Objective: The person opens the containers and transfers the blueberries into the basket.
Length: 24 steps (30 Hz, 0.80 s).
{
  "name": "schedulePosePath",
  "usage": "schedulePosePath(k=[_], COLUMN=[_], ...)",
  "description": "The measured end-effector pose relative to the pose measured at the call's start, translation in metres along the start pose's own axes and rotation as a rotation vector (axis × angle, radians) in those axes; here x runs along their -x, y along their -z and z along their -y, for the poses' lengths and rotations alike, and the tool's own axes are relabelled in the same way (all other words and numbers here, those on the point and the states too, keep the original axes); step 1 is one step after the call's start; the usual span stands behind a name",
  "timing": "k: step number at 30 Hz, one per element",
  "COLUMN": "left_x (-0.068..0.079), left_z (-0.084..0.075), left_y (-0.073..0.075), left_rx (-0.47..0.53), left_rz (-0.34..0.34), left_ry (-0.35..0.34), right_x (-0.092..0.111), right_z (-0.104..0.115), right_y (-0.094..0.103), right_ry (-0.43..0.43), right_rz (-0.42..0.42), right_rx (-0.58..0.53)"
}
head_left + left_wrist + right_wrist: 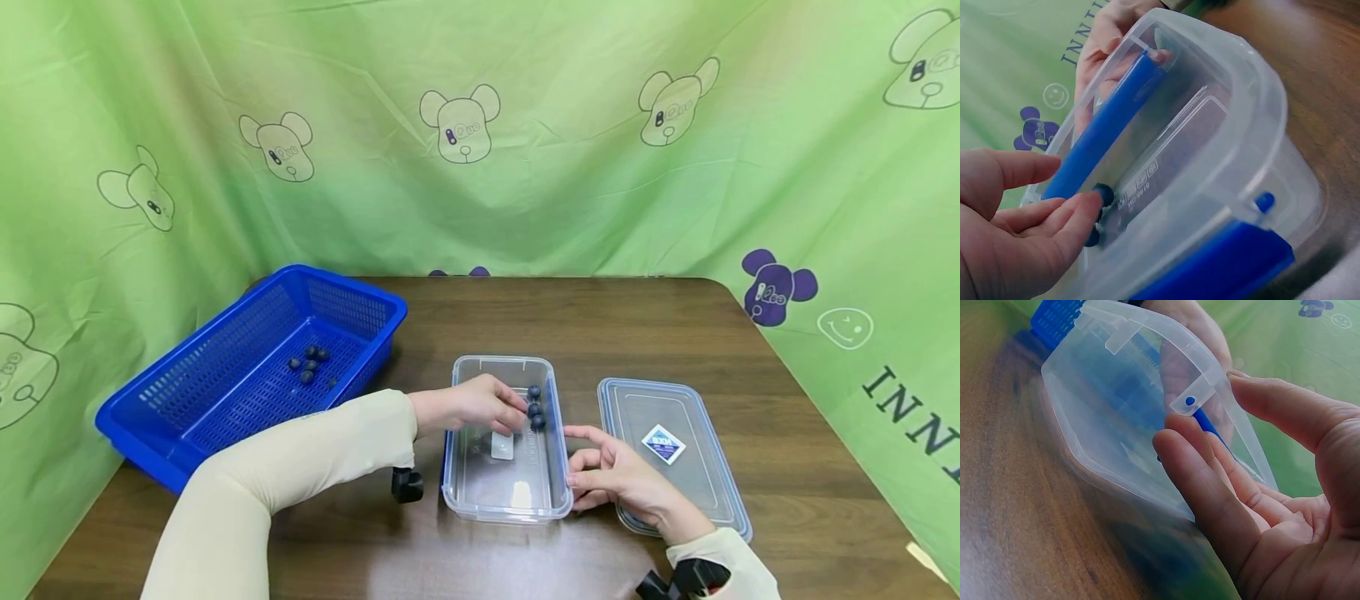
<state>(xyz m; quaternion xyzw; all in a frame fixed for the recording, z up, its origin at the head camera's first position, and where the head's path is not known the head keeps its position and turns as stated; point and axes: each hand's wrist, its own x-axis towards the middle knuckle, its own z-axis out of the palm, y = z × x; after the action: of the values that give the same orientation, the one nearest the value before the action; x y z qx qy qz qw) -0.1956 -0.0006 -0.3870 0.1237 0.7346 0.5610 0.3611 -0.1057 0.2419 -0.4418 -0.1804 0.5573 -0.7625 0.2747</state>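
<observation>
A clear plastic container point(507, 510) with blue side clips sits on the table. My left hand point(491, 404) reaches inside it from the left, fingers beside several blueberries point(535, 406) along the right wall. In the left wrist view, a gap separates thumb and fingers, and the fingertips are at a blueberry point(1104, 194); nothing is pinched between them. My right hand point(618, 475) rests against the container's right side from outside. In the right wrist view, its thumb touches the rim and its loosely bent fingers point(1194, 481) lie near the side clip.
A blue perforated basket point(225, 333) with several blueberries point(308, 364) stands at the left. To the right of the container, a clear lid point(693, 483) with a square label lies flat on the wooden table point(570, 321). A green printed curtain point(555, 208) hangs behind.
</observation>
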Motion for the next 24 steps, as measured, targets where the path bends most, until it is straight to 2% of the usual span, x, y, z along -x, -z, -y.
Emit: schedulePosePath(k=[7, 18, 24], left_x=[-0.012, -0.027, -0.031], left_z=[0.003, 0.007, 0.012], left_y=[-0.011, -0.013, -0.019], left_rx=[-0.014, 0.009, -0.015], left_rz=[0.025, 0.039, 0.097], left_ry=[0.064, 0.141, 0.159], right_x=[0.0, 0.0, -0.001], right_z=[0.0, -0.002, -0.002], right_y=[0.0, 0.0, 0.0], right_ry=[0.001, 0.001, -0.002], right_rz=[-0.002, -0.002, -0.005], right_rx=[-0.002, 0.004, 0.008])
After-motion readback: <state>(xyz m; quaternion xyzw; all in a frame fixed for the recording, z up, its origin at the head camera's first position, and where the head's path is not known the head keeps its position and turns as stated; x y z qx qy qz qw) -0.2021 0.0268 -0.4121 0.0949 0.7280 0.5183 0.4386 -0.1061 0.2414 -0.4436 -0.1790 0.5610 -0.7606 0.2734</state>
